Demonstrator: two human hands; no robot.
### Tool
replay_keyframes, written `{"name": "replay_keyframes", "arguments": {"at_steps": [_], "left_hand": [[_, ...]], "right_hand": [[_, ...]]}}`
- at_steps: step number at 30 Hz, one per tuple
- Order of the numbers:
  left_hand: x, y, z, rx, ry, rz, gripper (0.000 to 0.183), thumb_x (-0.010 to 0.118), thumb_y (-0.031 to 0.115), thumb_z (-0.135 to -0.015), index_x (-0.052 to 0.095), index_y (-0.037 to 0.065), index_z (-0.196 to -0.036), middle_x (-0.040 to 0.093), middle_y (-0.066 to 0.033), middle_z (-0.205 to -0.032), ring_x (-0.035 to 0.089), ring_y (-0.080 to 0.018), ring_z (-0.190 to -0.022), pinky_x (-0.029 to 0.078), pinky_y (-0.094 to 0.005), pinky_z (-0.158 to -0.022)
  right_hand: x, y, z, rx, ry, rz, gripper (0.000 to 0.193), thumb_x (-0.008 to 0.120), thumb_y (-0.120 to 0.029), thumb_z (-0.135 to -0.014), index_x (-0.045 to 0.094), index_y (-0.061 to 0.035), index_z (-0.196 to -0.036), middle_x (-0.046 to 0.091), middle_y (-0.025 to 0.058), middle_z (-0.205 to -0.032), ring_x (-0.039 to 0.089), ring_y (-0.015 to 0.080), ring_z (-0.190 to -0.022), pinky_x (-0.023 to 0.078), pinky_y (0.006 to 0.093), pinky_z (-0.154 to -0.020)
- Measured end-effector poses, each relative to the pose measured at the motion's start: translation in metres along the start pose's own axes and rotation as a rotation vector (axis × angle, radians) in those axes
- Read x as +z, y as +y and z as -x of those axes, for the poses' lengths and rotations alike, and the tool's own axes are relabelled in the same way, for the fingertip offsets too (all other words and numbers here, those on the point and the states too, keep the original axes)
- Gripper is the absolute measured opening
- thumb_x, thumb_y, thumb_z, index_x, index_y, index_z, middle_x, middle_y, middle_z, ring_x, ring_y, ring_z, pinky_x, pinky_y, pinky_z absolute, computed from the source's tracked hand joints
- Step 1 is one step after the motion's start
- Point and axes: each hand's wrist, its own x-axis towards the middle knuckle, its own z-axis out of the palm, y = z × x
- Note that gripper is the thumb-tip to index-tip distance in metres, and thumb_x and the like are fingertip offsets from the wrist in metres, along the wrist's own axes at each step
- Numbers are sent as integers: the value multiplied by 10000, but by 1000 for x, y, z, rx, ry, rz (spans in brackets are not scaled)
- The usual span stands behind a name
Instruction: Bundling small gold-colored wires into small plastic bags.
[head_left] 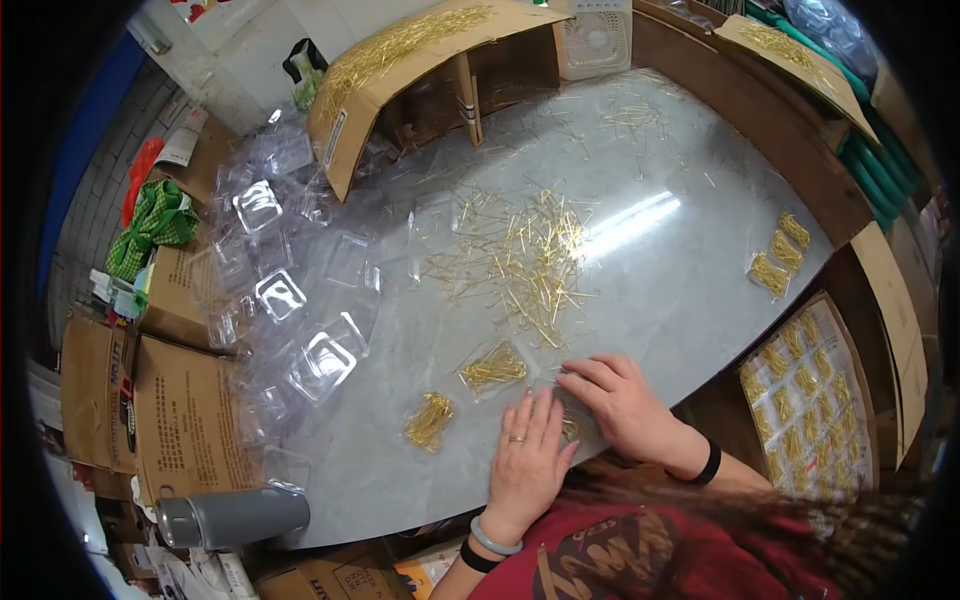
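My left hand (527, 455) lies with its fingers stretched out at the near edge of the grey table. Beside it my right hand (628, 408) reaches leftward, fingers extended and slightly bent, its thumb mostly hidden. Some gold wire pieces (571, 427) show between the two hands; whatever lies beneath the palms is hidden. Just beyond the left hand sits a clear plastic box (493, 368) with gold wire hooks in it. Another filled box (429, 421) stands to its left. A loose pile of gold wire hooks (535, 255) spreads over the table's middle.
Empty clear plastic boxes (330, 362) heap along the left, near a grey bottle (240, 518). A cardboard box (440, 60) topped with hooks stands at the back, next to a white fan (594, 40). Filled packs (780, 258) sit right, above a carton of packs (808, 410).
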Motion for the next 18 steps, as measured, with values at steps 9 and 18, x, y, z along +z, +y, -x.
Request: {"name": "replay_keyframes", "arguments": {"at_steps": [9,18], "left_hand": [[0,1,3,10,80,66,524,713,220,-938,585,-50,-1369,554,-217,-1454,504,-406,-1367,375,-509,-1171],[3,5,1,-51,177,60,532,762,189,-906,591,-90,-1326,583,-255,-1387,534,-429,-1316,418,-501,-1132]], "right_hand": [[5,6,0,128,-147,-9,441,627,2,-794,623,-22,-1235,633,121,-1106,588,325,-1036,478,432,-909],[5,12,-12,54,155,43,441,697,-97,-858,615,-17,-1284,602,177,-1243,569,363,-1141,478,455,-982]]}}
